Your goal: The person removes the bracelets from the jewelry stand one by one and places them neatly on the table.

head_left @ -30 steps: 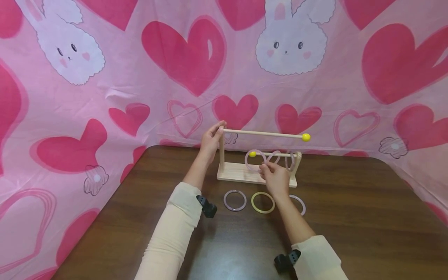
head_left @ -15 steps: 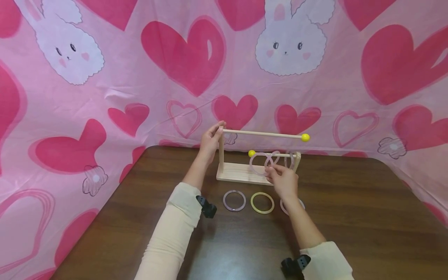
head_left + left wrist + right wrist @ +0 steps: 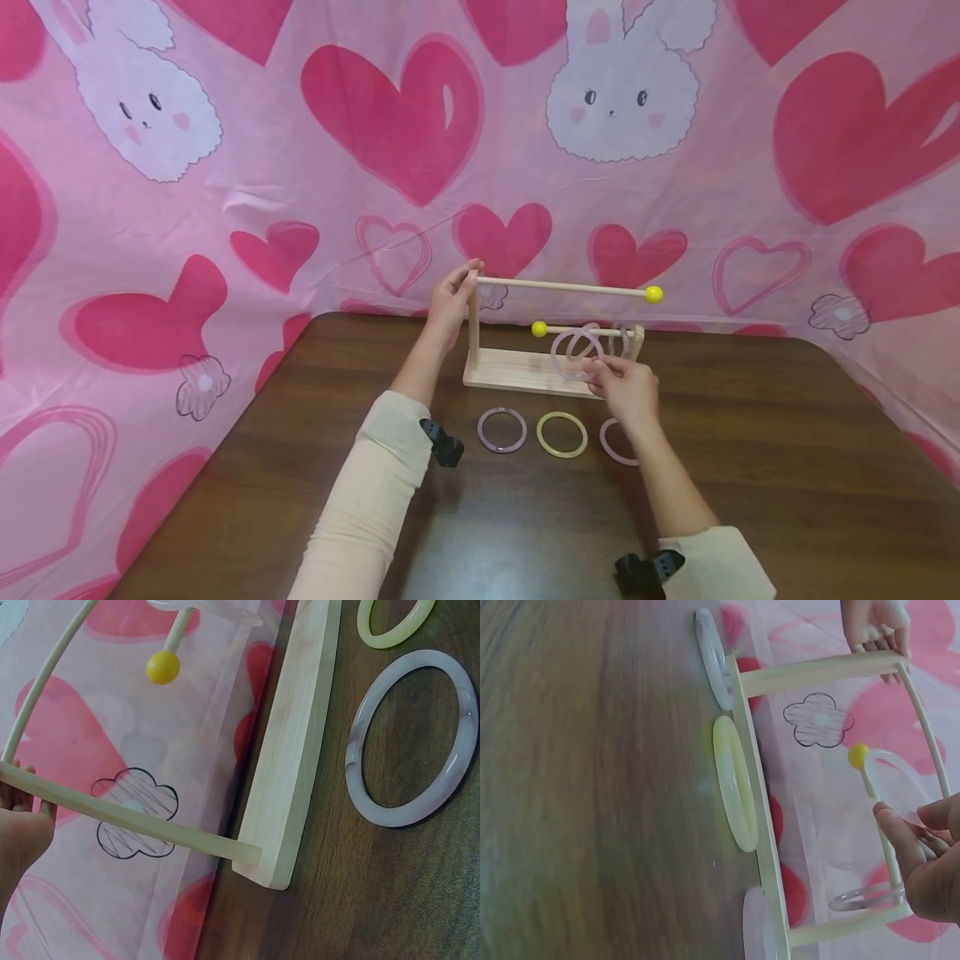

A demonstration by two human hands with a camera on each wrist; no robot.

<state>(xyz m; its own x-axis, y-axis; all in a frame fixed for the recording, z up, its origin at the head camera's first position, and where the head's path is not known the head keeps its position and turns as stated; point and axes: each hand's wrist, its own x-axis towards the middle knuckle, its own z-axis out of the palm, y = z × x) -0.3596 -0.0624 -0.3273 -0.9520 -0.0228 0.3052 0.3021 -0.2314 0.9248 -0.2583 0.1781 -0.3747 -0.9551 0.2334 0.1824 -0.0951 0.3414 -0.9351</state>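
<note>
My left hand (image 3: 448,308) grips the top of the left post of a pale wooden rack (image 3: 517,368). With thumb and fingertips, my right hand (image 3: 628,392) pinches the lower edge of a translucent pink bangle (image 3: 552,354). This bangle appears to hang around the lower rod, inward of its yellow end ball (image 3: 539,329). A second pale bangle (image 3: 589,326) overlaps it behind, tilted. Another bangle (image 3: 862,898) hangs on that rod near the right post. The upper rod (image 3: 562,287), tipped with a yellow ball (image 3: 654,294), carries no bangle.
On the brown table (image 3: 517,525), a purple bangle (image 3: 481,431), a yellow bangle (image 3: 541,435) and a pinkish bangle (image 3: 604,444) lie in a row before the rack. My right forearm partly covers the pinkish one. A pink heart-print cloth (image 3: 390,125) hangs close behind.
My right hand has moved right with the pink bangle, from the lower rod's ball end inward toward the other bangles. My left hand stays on the post.
</note>
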